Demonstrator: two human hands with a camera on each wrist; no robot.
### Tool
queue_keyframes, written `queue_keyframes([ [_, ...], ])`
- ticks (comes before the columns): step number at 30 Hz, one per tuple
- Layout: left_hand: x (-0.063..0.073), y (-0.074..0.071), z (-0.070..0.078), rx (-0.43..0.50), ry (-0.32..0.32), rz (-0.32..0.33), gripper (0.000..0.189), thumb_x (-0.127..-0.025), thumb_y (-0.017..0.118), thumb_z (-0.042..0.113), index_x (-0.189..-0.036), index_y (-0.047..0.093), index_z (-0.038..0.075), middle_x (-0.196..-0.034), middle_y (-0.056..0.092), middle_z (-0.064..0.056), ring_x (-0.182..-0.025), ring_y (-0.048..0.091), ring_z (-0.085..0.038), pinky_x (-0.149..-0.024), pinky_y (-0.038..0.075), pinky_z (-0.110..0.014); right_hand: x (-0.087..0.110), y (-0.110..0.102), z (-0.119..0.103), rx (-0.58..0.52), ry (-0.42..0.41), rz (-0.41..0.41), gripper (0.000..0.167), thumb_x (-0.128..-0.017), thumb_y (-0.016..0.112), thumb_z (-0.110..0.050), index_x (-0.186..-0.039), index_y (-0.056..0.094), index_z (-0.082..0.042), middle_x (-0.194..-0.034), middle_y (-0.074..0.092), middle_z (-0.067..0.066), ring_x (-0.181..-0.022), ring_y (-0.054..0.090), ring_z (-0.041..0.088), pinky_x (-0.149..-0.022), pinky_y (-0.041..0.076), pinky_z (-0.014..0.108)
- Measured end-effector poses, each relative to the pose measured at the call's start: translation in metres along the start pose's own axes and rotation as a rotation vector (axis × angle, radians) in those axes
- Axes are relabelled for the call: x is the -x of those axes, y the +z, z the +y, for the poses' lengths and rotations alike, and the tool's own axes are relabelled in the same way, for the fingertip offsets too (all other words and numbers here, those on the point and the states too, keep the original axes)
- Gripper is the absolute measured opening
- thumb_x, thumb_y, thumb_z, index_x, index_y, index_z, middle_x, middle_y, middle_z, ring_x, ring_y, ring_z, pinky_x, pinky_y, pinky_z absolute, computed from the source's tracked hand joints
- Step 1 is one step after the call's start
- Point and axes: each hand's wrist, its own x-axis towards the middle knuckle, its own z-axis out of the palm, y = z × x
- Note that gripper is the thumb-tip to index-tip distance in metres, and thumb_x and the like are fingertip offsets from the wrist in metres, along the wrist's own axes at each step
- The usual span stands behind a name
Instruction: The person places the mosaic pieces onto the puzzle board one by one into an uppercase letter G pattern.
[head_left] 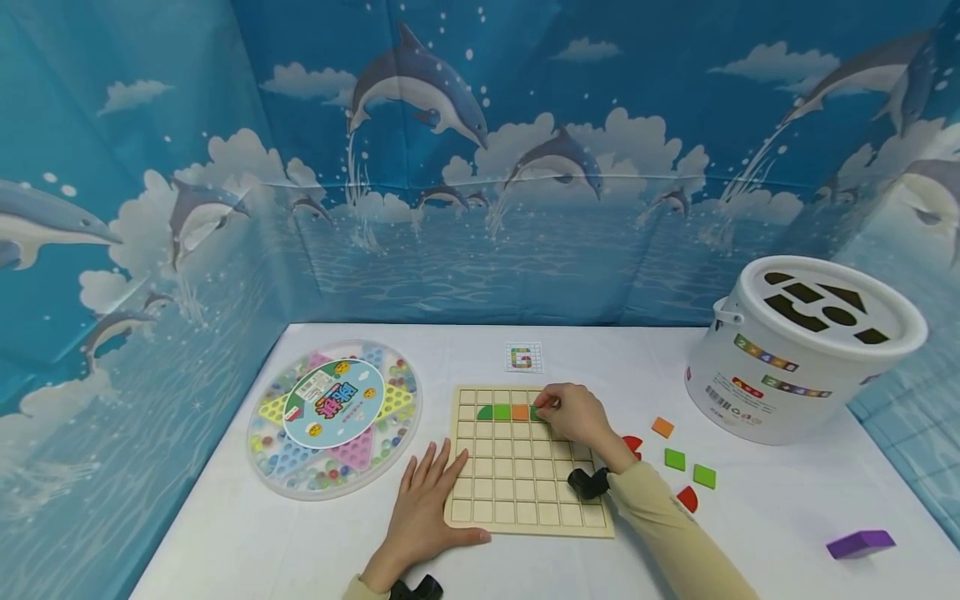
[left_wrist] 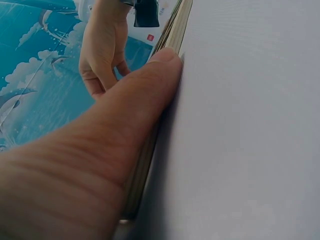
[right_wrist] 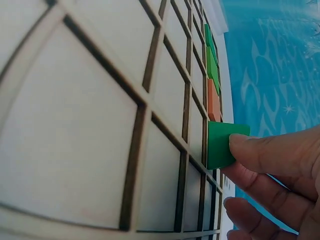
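Right hand [head_left: 576,414] pinches plain green tile [right_wrist: 219,145] at orange tile's [head_left: 520,412] right, on gridded board [head_left: 504,490]. Green tile tilts up from board, squarish; long axis unclear. Left hand [head_left: 427,504] spread, touching board's edge.

A tabletop play space is being shown: a white table [head_left: 225,542] is being bordered by dolphin-printed curtains [head_left: 465,250] above; a gridded board [head_left: 523,471], lower centre, and marble game [head_left: 333,419], left, are being displayed.

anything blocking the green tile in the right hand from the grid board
Nothing visible: the right hand pinches the green tile right at the wooden grid board, beside the orange square, with no other piece between.
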Motion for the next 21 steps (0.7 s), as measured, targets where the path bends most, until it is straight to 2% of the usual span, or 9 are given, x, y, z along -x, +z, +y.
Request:
queue_keyframes([
  [4,0.0002,0.0001,0.0000,0.000,-0.001,-0.001,0.109,-0.065,0.062,0.078,-0.150,0.032,0.017,-0.156,0.019,-0.011,-0.142,0.010,-0.032,-0.110,0.004,-0.051,-0.0002,0.0028,0.0022,0.018,-0.010,0.021,0.004,-0.084,0.073,-0.014,-0.083,0.074,-0.010,-0.079,0.066,-0.004,-0.072,0.053,0.013,-0.062,0.045,0.034],
  [9,-0.0002,0.0008,0.0000,0.007,0.000,-0.001,0.109,-0.065,0.063,0.077,-0.150,0.032,0.017,-0.156,0.019,-0.011,-0.142,0.010,-0.032,-0.110,0.004,-0.051,0.0007,0.0060,0.0049,0.079,-0.077,0.072,0.007,-0.081,0.075,-0.011,-0.086,0.078,-0.009,-0.083,0.065,0.001,-0.081,0.049,0.021,-0.068,0.043,0.037],
  [13,-0.0002,0.0009,0.0002,0.006,-0.001,-0.001,0.109,-0.065,0.064,0.077,-0.150,0.032,0.017,-0.156,0.019,-0.011,-0.142,0.010,-0.032,-0.110,0.005,-0.051,0.0018,0.0067,0.0065,0.120,-0.131,0.086,0.008,-0.079,0.075,-0.010,-0.087,0.078,-0.008,-0.084,0.061,0.003,-0.080,0.048,0.023,-0.069,0.041,0.037],
  [21,0.0002,0.0012,-0.0005,0.000,-0.002,-0.001,0.109,-0.065,0.063,0.077,-0.150,0.031,0.018,-0.156,0.018,-0.010,-0.142,0.008,-0.031,-0.110,0.004,-0.050,0.0044,0.0048,0.0060,0.208,-0.179,0.069,0.011,-0.081,0.075,-0.011,-0.091,0.078,-0.008,-0.081,0.058,0.003,-0.073,0.045,0.020,-0.061,0.038,0.033],
])
